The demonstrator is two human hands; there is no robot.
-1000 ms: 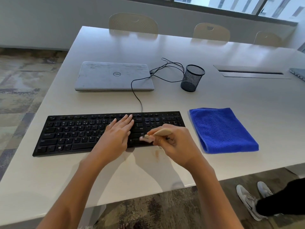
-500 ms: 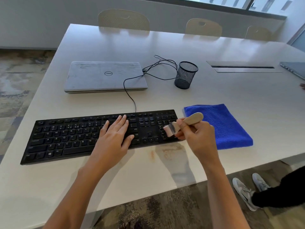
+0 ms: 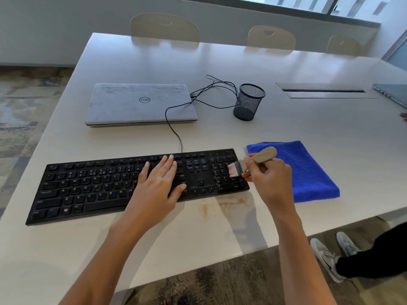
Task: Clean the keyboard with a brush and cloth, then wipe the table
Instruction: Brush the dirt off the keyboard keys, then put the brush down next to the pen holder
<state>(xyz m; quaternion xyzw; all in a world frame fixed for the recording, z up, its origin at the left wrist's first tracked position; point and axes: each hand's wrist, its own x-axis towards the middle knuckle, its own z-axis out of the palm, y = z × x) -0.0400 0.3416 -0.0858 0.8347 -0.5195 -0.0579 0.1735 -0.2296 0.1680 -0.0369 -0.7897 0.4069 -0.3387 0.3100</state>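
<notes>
The brush [image 3: 239,166] now sweeps the keyboard [image 3: 99,186] numpad — left hand [image 3: 157,186] unmoved.

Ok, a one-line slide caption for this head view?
Left hand rests flat on the black keyboard while the right hand holds a small brush at its number pad.

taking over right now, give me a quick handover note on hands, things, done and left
Left hand: flat, fingers straight, pressing on the keyboard, middle keys.
Right hand: grips the brush, bristles at the number pad.
Blue cloth: folded on the table just right of the keyboard, in neither hand.
Done: brushing under way; coverage cannot be told.
Left: finish brushing, wipe keyboard with the cloth, then the table, including brownish marks before the keyboard.
</notes>
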